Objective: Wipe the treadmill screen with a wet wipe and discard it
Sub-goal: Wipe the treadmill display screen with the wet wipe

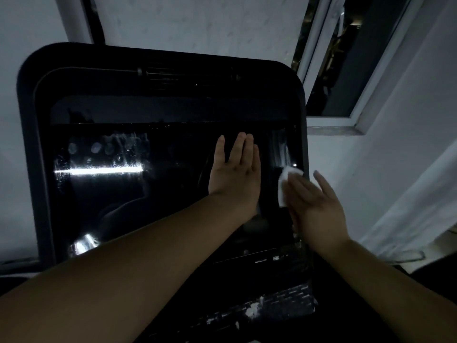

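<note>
The left hand point(235, 167) lies flat on the dark treadmill screen point(138, 189), its grip spread, fingers straight and pointing up the glass. Just to its right, the right hand point(316, 206) presses a white wet wipe point(284, 184) against the screen near the right edge, fingers straight over it, nothing pinched. Wet streaks point(280, 149) show above the wipe, and smudges point(103, 149) mark the screen's left part. A window point(346, 70) stands open at the upper right.
</note>
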The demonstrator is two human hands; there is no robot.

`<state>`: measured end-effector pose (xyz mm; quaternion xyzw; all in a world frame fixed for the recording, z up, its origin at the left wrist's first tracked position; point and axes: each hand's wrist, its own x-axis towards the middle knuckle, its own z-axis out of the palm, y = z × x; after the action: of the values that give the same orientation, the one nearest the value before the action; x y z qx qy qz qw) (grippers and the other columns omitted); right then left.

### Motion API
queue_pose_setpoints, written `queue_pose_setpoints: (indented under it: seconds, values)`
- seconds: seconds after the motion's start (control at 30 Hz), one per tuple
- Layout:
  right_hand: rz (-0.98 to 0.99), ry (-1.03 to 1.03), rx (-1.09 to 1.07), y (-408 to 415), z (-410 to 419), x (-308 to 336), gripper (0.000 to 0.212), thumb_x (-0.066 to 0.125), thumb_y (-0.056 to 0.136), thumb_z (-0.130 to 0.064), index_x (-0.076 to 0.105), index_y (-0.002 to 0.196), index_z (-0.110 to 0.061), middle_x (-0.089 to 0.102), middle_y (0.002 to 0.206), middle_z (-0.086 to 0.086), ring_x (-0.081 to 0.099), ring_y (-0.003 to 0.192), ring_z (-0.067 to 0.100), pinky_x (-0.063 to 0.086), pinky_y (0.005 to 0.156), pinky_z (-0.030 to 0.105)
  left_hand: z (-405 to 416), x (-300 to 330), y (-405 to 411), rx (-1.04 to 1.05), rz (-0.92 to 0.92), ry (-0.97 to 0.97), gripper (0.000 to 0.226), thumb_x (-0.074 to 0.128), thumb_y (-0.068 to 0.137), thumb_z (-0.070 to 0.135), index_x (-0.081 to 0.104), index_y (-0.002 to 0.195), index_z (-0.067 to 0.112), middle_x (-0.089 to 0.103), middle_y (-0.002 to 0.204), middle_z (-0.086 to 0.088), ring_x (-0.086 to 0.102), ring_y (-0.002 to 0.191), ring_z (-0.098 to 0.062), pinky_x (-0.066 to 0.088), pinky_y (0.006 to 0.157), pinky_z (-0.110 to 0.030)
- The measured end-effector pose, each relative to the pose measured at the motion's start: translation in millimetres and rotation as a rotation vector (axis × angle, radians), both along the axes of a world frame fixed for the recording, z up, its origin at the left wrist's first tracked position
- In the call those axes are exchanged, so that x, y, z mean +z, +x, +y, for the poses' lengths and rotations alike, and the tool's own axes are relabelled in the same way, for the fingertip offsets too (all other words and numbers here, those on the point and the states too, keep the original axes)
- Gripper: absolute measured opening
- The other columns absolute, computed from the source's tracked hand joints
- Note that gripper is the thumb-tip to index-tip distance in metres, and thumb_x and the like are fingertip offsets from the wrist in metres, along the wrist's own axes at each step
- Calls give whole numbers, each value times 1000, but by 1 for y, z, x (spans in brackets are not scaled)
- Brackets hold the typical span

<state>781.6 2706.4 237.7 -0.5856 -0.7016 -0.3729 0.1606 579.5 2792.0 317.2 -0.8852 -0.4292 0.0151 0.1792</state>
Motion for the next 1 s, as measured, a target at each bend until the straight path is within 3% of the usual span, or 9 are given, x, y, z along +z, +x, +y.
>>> queue_pose_setpoints:
  seconds: [0.13,0.27,0.4,0.57,0.73,0.83,1.0]
  values:
    - [-29,16,-42,8,43,54,41,63,86,-11,65,126,-4,65,134,16,65,119,30,30,121,52,-1,0,-1,-8,-17,4,127,61,88,69,-20,158,-1,-26,168,-23,-27,155,-37,-11,122,-65]
    - [-59,55,-8,12,72,90,39,45,88,-16,66,119,-7,68,122,12,67,104,31,30,120,49,0,-1,1,-1,-26,20,122,63,91,62,-18,158,-1,-25,168,-23,-27,155,-37,-11,121,-65]
    - [-45,81,-8,15,89,102,35,50,88,-14,67,118,-7,71,118,12,69,102,32,31,120,49,1,-2,0,1,-34,25,121,64,91,59,-17,159,0,-25,168,-22,-27,155,-36,-11,121,-66]
    - [21,71,29,-1,60,70,26,50,89,-9,71,105,-7,72,106,12,69,96,32,39,114,49,1,-1,-2,-7,-23,-2,132,63,84,73,-19,158,1,-27,168,-21,-28,155,-35,-11,121,-66]
    - [46,-87,33,-3,-11,-15,33,56,94,-13,71,122,-2,68,130,19,65,122,33,37,114,56,2,-3,-1,-4,-16,-1,137,66,82,72,-22,157,0,-29,166,-23,-29,154,-36,-11,121,-66]
    - [20,-93,42,-4,-48,-51,32,53,98,-14,73,119,-1,67,132,19,64,124,32,35,117,58,1,-3,0,-5,-17,5,135,67,84,69,-23,157,0,-30,166,-23,-29,154,-37,-11,121,-66]
    - [-6,-64,14,3,-38,-42,35,60,93,-11,70,123,3,63,137,23,63,126,34,35,116,60,1,-3,0,0,-7,4,137,68,83,72,-24,157,1,-29,166,-22,-29,154,-36,-13,121,-66]
